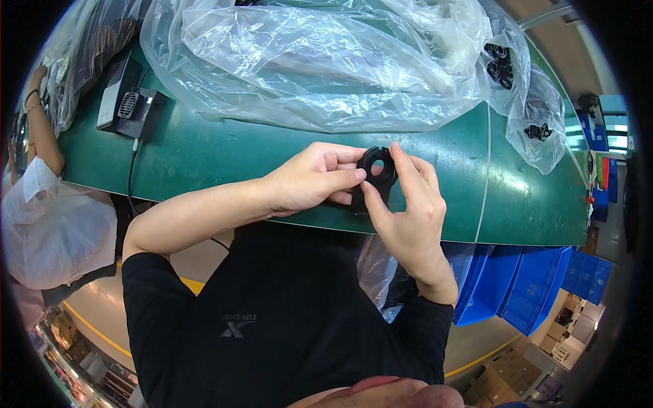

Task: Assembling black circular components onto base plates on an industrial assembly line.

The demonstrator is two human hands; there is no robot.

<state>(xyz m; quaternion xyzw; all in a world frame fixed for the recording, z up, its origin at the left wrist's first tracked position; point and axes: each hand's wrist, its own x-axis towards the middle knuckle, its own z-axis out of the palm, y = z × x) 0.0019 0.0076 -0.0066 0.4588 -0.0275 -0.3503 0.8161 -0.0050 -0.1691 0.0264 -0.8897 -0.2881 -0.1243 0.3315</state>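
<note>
A black disc-shaped part (pixel 376 170) with a round hole is being held up just above the near edge of the green surface (pixel 272 146), pinched between both hands. The left hand (pixel 309 180) is being closed on its left rim, thumb tip pressed at the hole; the right hand (pixel 405 204) is being wrapped on the right rim and underside, fingers standing up behind it. A second dark piece seems to be held beneath the disc — it cannot be made out clearly.

Risks, judged from the grip:
- The part is being carried by fingertips only, over the surface edge — a slip is likely sending it to the floor or into the blue bins (pixel 517 285) below right.
- The thumb is being pressed at the hole; skin could be getting pinched if the two pieces are snapped together.
- The lower piece is being hidden by the hands, so misalignment is not being seen.

Farther out, a large clear plastic bag (pixel 306 61) is lying loose across the surface; more black parts (pixel 500 64) are being kept in a smaller bag at far right — snagging is possible. A grey device (pixel 129 105) with its cable is sitting far left, near another person's arm (pixel 41 129).
</note>
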